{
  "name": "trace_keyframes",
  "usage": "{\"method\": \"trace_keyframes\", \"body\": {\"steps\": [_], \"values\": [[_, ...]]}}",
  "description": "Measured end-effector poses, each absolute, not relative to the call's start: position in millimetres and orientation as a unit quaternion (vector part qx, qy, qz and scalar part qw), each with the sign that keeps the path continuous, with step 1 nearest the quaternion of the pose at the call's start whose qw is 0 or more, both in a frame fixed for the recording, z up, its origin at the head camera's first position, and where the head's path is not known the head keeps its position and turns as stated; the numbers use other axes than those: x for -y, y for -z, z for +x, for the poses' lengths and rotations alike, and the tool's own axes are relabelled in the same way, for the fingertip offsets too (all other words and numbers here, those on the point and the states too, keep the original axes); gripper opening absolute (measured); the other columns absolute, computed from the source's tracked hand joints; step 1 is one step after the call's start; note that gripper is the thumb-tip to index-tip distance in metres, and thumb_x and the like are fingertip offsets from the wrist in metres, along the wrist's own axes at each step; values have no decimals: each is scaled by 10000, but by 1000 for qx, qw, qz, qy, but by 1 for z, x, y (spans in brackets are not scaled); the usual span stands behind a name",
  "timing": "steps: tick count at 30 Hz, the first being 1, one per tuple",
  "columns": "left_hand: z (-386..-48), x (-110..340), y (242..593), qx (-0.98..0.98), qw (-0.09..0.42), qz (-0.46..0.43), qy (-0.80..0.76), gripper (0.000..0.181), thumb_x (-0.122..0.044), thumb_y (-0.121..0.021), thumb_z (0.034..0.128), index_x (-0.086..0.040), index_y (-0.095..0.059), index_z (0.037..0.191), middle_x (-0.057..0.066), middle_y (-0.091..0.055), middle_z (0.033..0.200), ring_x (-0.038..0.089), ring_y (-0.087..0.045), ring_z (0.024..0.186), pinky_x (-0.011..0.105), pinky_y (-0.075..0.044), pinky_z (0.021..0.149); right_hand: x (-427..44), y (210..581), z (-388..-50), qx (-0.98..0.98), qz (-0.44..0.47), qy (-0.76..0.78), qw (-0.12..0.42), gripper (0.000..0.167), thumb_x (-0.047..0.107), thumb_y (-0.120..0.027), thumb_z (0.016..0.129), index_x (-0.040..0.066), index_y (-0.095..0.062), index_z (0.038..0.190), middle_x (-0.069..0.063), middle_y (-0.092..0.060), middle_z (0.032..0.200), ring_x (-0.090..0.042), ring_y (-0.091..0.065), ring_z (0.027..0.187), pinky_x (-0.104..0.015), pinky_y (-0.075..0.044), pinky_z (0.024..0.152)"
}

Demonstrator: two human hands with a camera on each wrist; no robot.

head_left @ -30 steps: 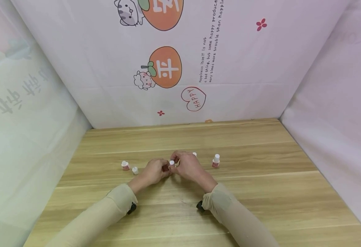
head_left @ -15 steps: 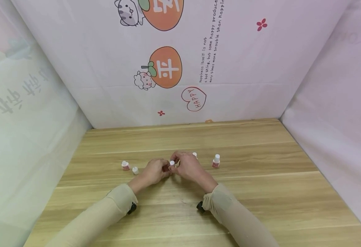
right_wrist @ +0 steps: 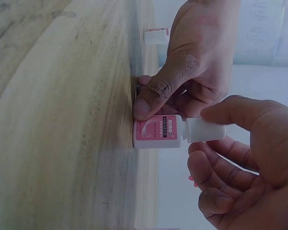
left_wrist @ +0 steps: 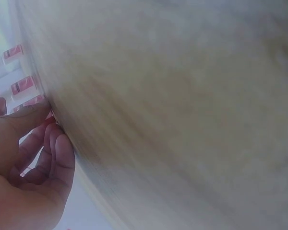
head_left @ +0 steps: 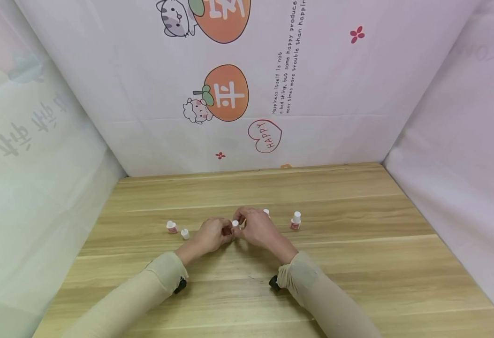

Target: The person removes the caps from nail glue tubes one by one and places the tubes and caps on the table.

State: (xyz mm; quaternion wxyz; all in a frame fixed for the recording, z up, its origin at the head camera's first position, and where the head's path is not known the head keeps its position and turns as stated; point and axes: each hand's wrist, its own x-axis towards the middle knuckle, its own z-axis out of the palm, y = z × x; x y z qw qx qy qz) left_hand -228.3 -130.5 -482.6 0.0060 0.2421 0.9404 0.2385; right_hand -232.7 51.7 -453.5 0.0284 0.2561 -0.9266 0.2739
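Note:
In the head view, a small white bottle with a pink label and a white cap stands upright on the table between both hands. My left hand grips the bottle body low down, thumb along its side, as the right wrist view shows. My right hand pinches the white cap between thumb and fingers. A narrow gap shows between cap and shoulder. In the left wrist view, the left fingers touch the tabletop, and the held bottle is mostly hidden behind them.
Left of the hands are another small bottle and a small white piece, apparently a loose cap. A bottle top peeks out behind the right hand. Farther right stands a capped bottle. Printed white sheets bound the wooden table.

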Motion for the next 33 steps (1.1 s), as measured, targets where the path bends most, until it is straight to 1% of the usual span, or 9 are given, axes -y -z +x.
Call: {"method": "trace_keyframes", "body": {"steps": [3,9,17,21,26,30,33], "values": [[-229,131,483,-940,10,240,-243,77,-157,-756,887,-105,-700,893,-21,-647,765,68,-539,695,211,-450,647,-52,453,-233,927,251,-278,28,184,275,-782,849,191,-651,947,23,-701,887,-94,-607,779,-255,-480,696],[-228,131,482,-939,9,244,-244,105,-164,-760,886,-80,-700,904,5,-653,768,76,-532,684,212,-441,632,-51,454,-234,927,251,-277,31,167,248,-787,838,192,-653,920,41,-687,850,-80,-593,761,-239,-469,674],[-229,131,482,-940,8,242,-241,110,-170,-766,881,-86,-696,896,-2,-648,759,72,-530,675,207,-438,623,-52,454,-235,926,260,-271,32,182,263,-776,852,192,-657,970,41,-694,886,-95,-615,792,-240,-480,684],[-229,131,482,-940,10,240,-244,105,-172,-765,883,-92,-698,891,0,-654,764,70,-537,680,205,-443,629,-52,455,-235,926,255,-277,32,199,281,-793,846,191,-656,958,42,-694,871,-90,-608,775,-248,-477,691],[-229,131,482,-939,8,244,-243,118,-173,-769,879,-79,-705,909,3,-662,769,69,-545,680,204,-448,632,-52,455,-235,926,255,-278,32,172,253,-785,845,196,-646,928,50,-689,856,-82,-602,770,-239,-472,681],[-228,130,482,-939,9,243,-242,118,-170,-771,877,-80,-705,914,-5,-661,767,67,-546,679,203,-447,629,-52,454,-234,926,261,-272,33,157,241,-765,851,193,-649,946,47,-694,876,-88,-612,783,-232,-477,676],[-228,130,483,-939,9,242,-243,96,-161,-769,877,-94,-703,899,-10,-663,767,69,-552,685,207,-451,635,-52,454,-233,925,261,-273,31,177,256,-769,853,188,-651,967,33,-699,895,-97,-614,788,-239,-482,683]]}}
